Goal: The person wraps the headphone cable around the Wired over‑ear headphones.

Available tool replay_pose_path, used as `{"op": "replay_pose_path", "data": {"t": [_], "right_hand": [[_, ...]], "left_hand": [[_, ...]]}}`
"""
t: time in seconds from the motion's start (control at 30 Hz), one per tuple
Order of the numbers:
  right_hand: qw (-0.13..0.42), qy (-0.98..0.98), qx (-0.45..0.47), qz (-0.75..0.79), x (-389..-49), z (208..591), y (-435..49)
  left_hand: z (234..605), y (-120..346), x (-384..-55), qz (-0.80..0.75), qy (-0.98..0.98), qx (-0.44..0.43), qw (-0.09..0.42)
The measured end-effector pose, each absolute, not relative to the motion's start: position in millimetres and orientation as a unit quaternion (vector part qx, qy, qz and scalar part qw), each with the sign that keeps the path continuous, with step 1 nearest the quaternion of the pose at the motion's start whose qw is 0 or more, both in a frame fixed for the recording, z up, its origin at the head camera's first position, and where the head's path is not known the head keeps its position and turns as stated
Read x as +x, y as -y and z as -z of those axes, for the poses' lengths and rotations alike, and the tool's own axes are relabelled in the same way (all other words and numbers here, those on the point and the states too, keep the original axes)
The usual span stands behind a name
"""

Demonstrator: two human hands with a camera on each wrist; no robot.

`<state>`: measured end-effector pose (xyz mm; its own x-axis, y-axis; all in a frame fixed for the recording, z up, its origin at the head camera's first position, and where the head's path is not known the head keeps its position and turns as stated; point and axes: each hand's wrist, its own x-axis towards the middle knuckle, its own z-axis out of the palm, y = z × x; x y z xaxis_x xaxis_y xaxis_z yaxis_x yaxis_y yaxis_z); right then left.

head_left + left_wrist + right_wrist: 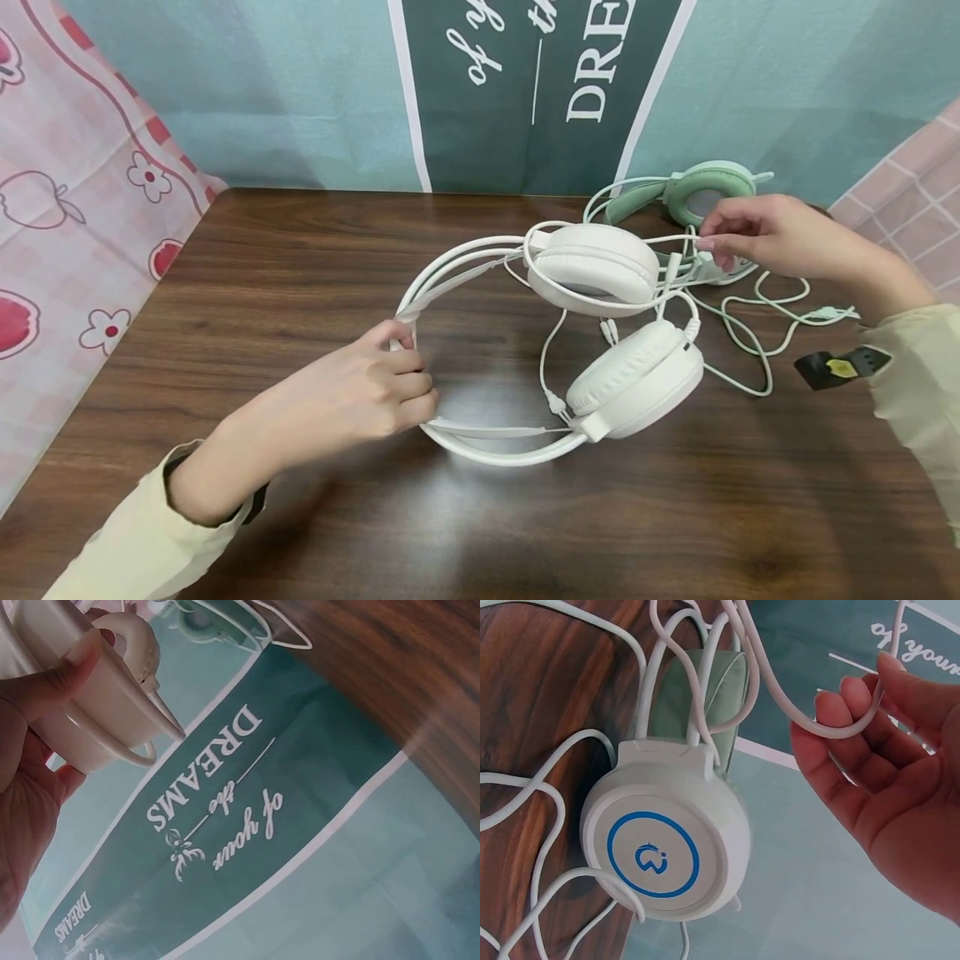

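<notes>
My left hand (375,387) grips a pair of white headphones (637,383) by the middle of the headband, holding them sideways with both ear cups toward the right. In the left wrist view, the thumb and fingers wrap the wide band (97,712). Between thumb and fingertips, my right hand (780,237) pinches a white headphone cable (678,239) near the upper ear cup. The right wrist view shows that cable (832,733) hanging in a loop across the curled fingers. Behind lies a pair of green headphones (712,179), partly hidden by the right hand and white headphones.
Pale cables (765,367) with a plug (828,313) trail over the right side of the dark wooden table (247,275). A black and yellow tag (842,367) shows by the right sleeve. Teal printed cloth (300,100) hangs behind, with pink patterned cloth (67,192) at left.
</notes>
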<state>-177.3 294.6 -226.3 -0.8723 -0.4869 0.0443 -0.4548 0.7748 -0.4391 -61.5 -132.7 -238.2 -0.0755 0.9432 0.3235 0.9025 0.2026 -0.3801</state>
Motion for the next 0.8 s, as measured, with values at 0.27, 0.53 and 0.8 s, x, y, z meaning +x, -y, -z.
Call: {"op": "replay_pose_path", "data": {"t": [0.27,0.53,0.8], "right_hand": [[0.058,-0.929,-0.290,0.223,-178,237,-294],[0.090,-0.913,-0.319,0.236,-177,247,-294],[0.119,-0.914,-0.306,0.237,-175,251,-288]], "left_hand": [[232,134,-57,-0.030,0.744,-0.625,0.235],[232,136,-70,-0.011,0.757,-0.609,0.236],[234,140,-83,0.019,0.787,-0.585,0.195]]}}
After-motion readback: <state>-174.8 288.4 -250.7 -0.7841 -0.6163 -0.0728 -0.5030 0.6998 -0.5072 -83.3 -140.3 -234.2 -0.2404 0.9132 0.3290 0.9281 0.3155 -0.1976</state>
